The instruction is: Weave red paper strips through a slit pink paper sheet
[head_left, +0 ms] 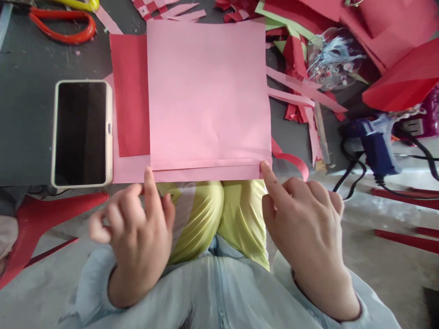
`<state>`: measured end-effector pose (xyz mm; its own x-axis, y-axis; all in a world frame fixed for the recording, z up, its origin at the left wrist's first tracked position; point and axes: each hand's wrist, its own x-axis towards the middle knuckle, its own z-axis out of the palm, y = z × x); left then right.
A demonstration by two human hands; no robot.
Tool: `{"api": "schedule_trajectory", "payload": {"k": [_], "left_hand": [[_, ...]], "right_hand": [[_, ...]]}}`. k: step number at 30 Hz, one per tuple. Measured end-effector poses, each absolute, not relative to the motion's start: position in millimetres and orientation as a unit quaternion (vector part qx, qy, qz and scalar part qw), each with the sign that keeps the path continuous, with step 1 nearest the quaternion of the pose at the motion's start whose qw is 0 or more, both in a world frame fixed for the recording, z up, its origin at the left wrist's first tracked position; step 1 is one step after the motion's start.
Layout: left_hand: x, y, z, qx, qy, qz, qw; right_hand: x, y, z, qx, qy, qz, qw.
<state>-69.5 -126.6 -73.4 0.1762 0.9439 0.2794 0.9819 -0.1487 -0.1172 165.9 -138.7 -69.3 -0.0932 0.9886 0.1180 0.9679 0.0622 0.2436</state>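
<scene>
Dark surface is carrying pink paper ahead of your left hand and right hand; both are half-curling, gripping nothing; with index fingers you're seemingly squaring its near edge, probably needing creasing next.

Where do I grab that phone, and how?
I'd pinch the phone across its long sides near the closer end, coming from your side. It lies flat, screen up, narrower across than long, with that end at the front edge of the table, so that's probably easiest.
</scene>
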Motion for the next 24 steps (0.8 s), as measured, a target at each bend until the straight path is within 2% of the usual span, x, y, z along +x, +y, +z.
{"api": "schedule_trajectory", "payload": {"k": [5,11,24], "left_hand": [[-26,-135,-80,-0.821,-0.541,-0.138,0.117],[17,-123,-97,-0.877,-0.439,-0.159,0.114],[-10,-115,-102,-0.867,-0.455,-0.163,0.118]], "right_hand": [[164,-138,-69,0.678,0.724,0.121,0.045],[163,-138,-70,0.681,0.719,0.128,0.05],[163,-135,-71,0.686,0.718,0.119,0.03]]}}
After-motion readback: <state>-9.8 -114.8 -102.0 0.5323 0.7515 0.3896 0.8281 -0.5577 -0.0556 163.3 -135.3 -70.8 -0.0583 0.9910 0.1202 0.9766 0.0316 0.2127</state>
